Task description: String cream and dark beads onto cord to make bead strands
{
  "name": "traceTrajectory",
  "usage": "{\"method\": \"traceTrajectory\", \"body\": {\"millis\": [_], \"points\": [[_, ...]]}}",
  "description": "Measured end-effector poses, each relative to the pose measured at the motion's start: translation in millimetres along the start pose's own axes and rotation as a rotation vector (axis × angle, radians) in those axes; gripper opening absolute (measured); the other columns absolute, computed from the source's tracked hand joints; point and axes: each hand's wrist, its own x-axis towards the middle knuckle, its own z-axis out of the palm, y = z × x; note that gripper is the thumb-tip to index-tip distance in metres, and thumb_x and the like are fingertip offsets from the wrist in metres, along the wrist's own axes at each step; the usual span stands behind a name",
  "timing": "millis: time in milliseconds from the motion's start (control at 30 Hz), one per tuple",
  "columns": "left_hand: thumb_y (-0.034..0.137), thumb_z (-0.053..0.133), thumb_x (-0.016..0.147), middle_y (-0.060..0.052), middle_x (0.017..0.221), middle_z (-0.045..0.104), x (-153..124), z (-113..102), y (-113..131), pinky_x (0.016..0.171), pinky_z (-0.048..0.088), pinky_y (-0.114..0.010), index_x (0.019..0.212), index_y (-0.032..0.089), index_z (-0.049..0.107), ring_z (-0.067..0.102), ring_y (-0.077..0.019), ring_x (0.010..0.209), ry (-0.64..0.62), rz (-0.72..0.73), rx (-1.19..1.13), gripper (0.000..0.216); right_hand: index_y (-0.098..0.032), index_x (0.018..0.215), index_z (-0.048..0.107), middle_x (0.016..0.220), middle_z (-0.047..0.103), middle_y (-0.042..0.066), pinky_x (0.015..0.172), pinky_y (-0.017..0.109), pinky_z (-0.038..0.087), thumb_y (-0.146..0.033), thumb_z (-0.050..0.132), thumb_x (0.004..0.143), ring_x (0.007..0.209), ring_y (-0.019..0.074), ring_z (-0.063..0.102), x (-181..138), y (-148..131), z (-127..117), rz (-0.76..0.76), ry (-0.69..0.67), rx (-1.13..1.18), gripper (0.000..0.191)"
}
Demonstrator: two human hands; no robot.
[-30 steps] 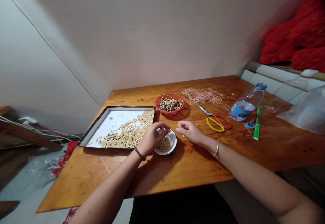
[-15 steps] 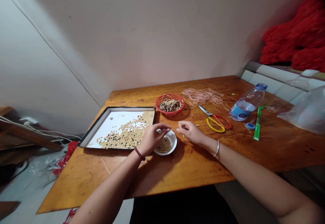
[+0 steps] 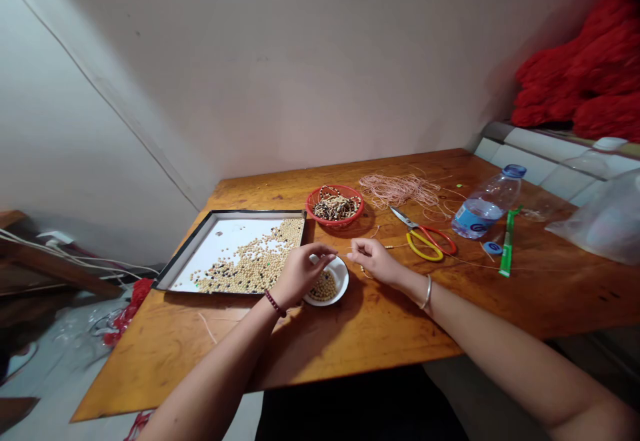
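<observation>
Over the white bowl (image 3: 343,289) of small beads, my left hand (image 3: 304,269) pinches the end of a thin pale cord (image 3: 343,255). Whether a bead sits at those fingertips is too small to tell. Just right of the bowl, my right hand (image 3: 373,259) is closed on the same cord, which spans the short gap between the hands. A few beads (image 3: 389,247) are threaded on cord beside my right hand. Left of the bowl lies a shallow black-rimmed tray (image 3: 200,249) with many loose tan and dark beads (image 3: 257,264).
Behind the hands stand a red basket (image 3: 360,217) of strung beads and a pile of pink cord (image 3: 400,189). Scissors (image 3: 425,244) with yellow and red handles lie to the right. Farther right are a water bottle (image 3: 477,211), a blue cap (image 3: 493,247) and a green packet (image 3: 507,247).
</observation>
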Motion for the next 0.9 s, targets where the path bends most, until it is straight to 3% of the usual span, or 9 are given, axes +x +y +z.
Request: {"method": "traceTrajectory", "body": {"millis": [900], "points": [[0.036,0.057,0.085,-0.006,0.091,0.072,0.2,-0.7,0.3,0.075,0.050,-0.028,0.089,0.018,0.070,0.065,-0.0177,0.081,-0.018,-0.014,-0.010,0.023,-0.020,0.059,0.037,0.058,0.032,-0.005,0.051,0.022,0.025,-0.046,0.057,0.075,0.055,0.0091,0.029,-0.4,-4.7,-1.1,0.005,-0.020,0.031,0.036]]}}
